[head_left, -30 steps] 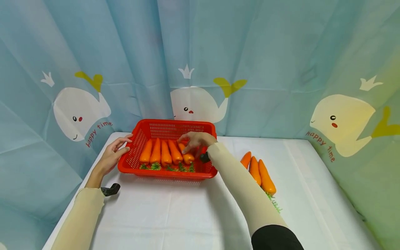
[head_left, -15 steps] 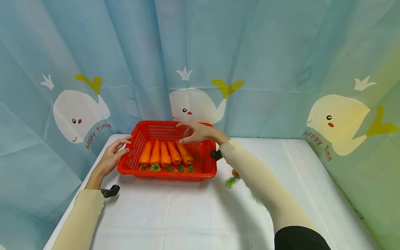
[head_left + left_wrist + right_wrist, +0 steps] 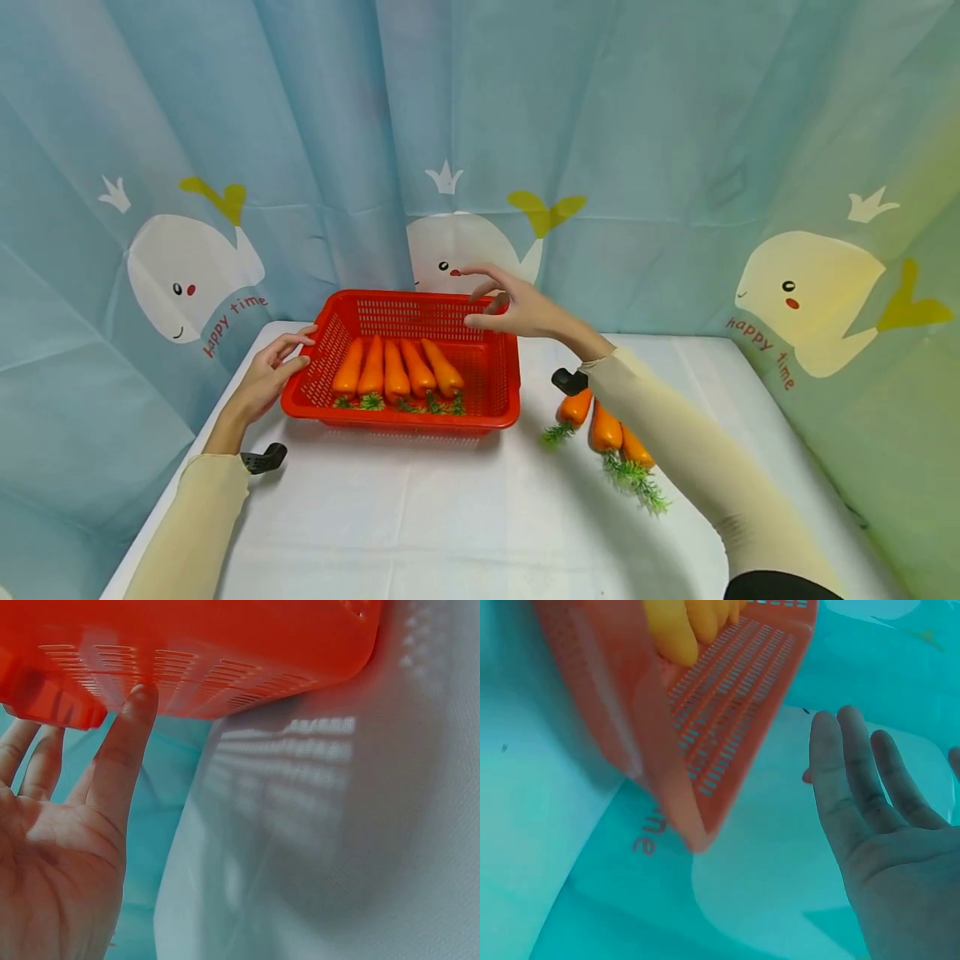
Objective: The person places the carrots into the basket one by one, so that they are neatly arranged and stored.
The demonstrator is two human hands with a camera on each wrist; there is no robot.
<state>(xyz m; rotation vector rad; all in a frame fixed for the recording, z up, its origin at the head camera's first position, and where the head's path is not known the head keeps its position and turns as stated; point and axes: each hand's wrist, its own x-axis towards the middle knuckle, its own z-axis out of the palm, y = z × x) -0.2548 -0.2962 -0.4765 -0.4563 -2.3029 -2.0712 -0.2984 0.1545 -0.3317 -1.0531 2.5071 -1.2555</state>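
Observation:
A red plastic basket (image 3: 401, 422) stands on the white table, with several orange carrots (image 3: 396, 372) lying side by side in its left and middle part, leafy ends toward me. My left hand (image 3: 266, 379) touches the basket's left side with fingertips at the rim; in the left wrist view the thumb (image 3: 124, 754) lies against the slotted outer wall. Above the basket's right rear corner hovers my right hand (image 3: 525, 308), fingers loosely bent and nothing held. The right wrist view shows this hand (image 3: 904, 862) apart from the basket (image 3: 727, 742).
Three more carrots (image 3: 606, 429) with green tops lie on the table (image 3: 450, 517) right of the basket, partly hidden by my right sleeve. A blue curtain (image 3: 660, 125) with whale prints hangs directly behind the table.
My right hand has lifted from the rightmost carrot in the basket and moved up and to the right. That carrot stays beside the others. The left hand keeps its place.

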